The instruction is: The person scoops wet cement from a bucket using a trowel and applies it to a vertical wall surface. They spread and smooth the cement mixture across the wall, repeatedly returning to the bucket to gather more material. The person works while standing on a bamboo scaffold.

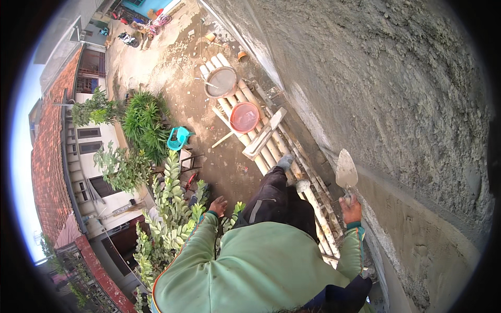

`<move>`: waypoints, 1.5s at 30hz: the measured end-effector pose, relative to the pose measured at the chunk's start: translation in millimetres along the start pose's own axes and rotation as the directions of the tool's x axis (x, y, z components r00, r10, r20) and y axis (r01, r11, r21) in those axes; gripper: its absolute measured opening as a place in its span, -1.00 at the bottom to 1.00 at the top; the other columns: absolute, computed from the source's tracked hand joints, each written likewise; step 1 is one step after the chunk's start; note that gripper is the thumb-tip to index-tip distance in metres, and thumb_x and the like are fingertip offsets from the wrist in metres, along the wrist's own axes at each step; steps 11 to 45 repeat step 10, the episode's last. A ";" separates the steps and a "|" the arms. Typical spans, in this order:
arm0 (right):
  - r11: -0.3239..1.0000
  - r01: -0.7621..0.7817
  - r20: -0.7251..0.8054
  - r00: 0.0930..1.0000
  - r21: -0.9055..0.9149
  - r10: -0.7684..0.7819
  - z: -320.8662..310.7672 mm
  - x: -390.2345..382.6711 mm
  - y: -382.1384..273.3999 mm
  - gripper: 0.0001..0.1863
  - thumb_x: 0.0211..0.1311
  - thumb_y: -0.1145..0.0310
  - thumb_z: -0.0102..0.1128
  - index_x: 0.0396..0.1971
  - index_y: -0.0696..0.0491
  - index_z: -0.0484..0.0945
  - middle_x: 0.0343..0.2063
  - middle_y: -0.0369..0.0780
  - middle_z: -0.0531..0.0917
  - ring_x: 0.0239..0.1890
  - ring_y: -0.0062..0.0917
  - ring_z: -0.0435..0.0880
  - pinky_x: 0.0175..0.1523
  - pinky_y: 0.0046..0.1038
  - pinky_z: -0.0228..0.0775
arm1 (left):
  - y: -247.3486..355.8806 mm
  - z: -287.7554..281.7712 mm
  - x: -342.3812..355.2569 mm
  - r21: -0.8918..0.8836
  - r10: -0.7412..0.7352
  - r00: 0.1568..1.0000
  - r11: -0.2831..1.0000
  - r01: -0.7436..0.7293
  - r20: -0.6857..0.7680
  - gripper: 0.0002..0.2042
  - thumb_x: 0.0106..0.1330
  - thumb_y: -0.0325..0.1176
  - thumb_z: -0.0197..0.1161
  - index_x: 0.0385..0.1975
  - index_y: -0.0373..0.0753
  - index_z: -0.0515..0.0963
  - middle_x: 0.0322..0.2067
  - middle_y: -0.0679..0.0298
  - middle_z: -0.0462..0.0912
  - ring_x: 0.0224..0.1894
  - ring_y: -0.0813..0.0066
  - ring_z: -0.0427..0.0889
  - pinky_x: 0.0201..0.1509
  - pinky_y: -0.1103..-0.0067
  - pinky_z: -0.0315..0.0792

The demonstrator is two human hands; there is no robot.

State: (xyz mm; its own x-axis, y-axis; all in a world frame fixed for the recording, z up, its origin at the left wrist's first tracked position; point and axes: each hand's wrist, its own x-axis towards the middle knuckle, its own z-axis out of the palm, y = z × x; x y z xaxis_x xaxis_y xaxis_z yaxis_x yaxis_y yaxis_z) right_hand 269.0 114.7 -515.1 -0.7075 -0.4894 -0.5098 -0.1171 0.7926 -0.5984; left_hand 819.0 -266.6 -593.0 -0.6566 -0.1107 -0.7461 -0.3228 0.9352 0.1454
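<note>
My right hand [351, 209] is closed round the handle of a pointed trowel [346, 170], whose blade points away from me beside the wall. The rough grey plastered wall [396, 88] rises along my right, with a smoother strip lower down. My left hand [218, 206] hangs at my left side near leafy branches, its fingers apart and holding nothing. Ahead of my foot, a long wooden board [265, 134] lies across the bamboo platform [269, 152]. Beyond the board stand a reddish basin [245, 117] with some wet stuff in it and a wider basin [222, 82] holding grey mix.
I stand on bamboo poles above the ground. Leafy shrubs [169, 219] reach up close on my left. Below are a turquoise plastic chair [179, 138] and a parked motorbike [128, 39]. A tile-roofed house [52, 177] lines the left side.
</note>
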 end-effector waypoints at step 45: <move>0.962 -0.094 0.062 0.992 -0.257 0.113 24.7 -18.7 110.5 -0.28 0.19 -0.04 0.37 0.18 0.21 0.51 -0.05 0.18 0.69 0.04 0.13 0.66 0.13 0.00 0.51 | 28.3 61.5 -78.9 -0.321 -0.201 0.934 0.942 0.101 -0.295 -0.85 0.14 -0.25 0.29 -0.30 -0.06 0.59 -0.27 0.12 0.58 -0.13 0.05 0.63 -0.02 0.32 0.55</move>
